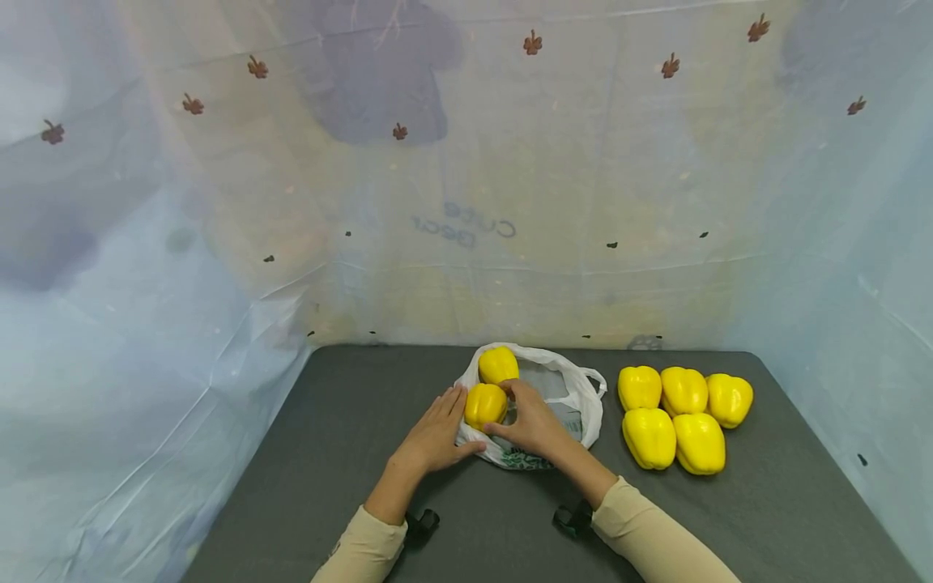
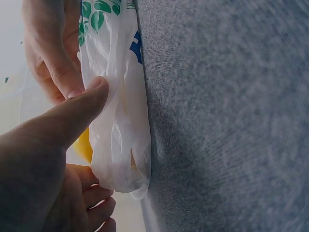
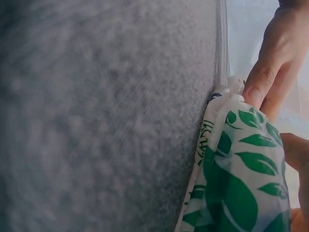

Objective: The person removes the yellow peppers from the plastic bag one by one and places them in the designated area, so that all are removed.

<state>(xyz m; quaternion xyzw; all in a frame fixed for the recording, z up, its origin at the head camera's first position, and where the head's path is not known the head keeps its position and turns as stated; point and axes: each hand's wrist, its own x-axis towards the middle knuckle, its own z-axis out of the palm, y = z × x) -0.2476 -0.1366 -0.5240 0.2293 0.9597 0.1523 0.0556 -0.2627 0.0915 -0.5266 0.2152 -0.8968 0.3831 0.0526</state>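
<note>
A white plastic bag (image 1: 592, 409) with green leaf prints lies mouth-up on the dark table, its rim spread into a ring. Two yellow bell peppers sit at its left side: a rear one (image 1: 499, 364) and a front one (image 1: 483, 406). My right hand (image 1: 535, 425) reaches over the rim and holds the front bell pepper between thumb and fingers. Against the bag's left outer side rests my left hand (image 1: 432, 436), fingers extended and thumb near the front rim. In the left wrist view that thumb lies along the bag's crinkled wall (image 2: 118, 106).
Several more yellow bell peppers (image 1: 650, 439) stand in two rows on the table (image 1: 350, 421), right of the bag. Printed plastic sheeting (image 1: 554, 178) hangs behind the table and along both sides. A bag handle (image 1: 598, 380) loops out at the right rim.
</note>
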